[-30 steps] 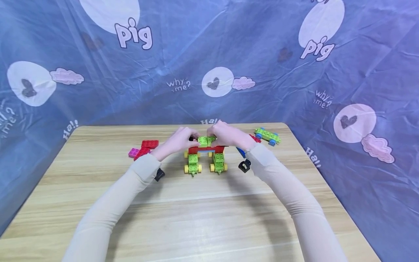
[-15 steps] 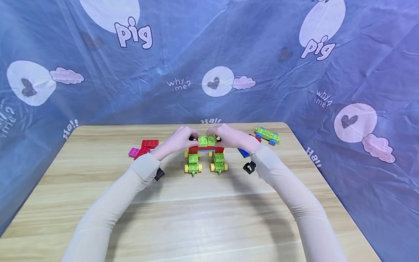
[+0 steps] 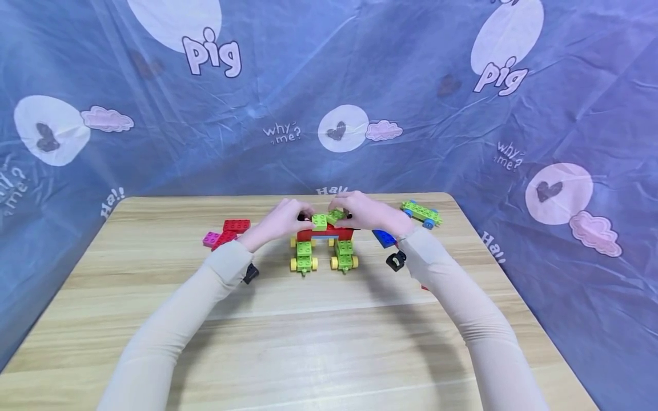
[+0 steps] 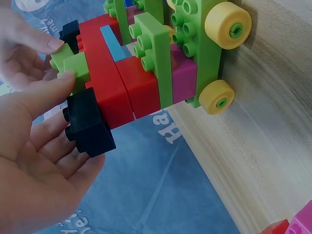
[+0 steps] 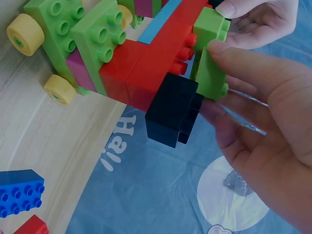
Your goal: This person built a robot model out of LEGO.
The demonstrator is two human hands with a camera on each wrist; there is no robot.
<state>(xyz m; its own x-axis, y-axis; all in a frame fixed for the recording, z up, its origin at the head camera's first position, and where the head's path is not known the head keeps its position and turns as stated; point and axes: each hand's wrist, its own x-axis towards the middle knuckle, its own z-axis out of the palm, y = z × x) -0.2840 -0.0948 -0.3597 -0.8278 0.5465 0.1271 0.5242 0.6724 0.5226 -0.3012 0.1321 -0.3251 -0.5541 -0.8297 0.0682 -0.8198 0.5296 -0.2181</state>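
Nearest you on the table (image 3: 319, 342), a black piece (image 3: 396, 261) lies close by your right sleeve (image 3: 454, 302); a low swing of that forearm could sweep it aside. Just beyond stand the two green wheeled bases (image 3: 304, 264) carrying the toy. They have yellow wheels, so a push that isn't straight down might roll them or twist the joints above.

On top is the red beam (image 5: 156, 63), a black block (image 5: 171, 109) at its right end and another black block (image 4: 90, 122) at its left. Your left hand (image 3: 285, 221) pinches the left green block (image 3: 319, 222), which looks square on the beam, though your fingers are partly hidden. Your right hand (image 3: 369, 212) holds the right green block (image 3: 335, 217) between thumb and fingers. That one sits askew, with a gap between it and the red studs; pressed at this angle, it would probably catch on a stud edge, pop off, or shove its neighbour out of line. Your left fingers lie close behind the left black block, so a careless lift could pry it loose.

Farther off, the green car (image 3: 421, 212) sits well apart from your hands, at little risk.
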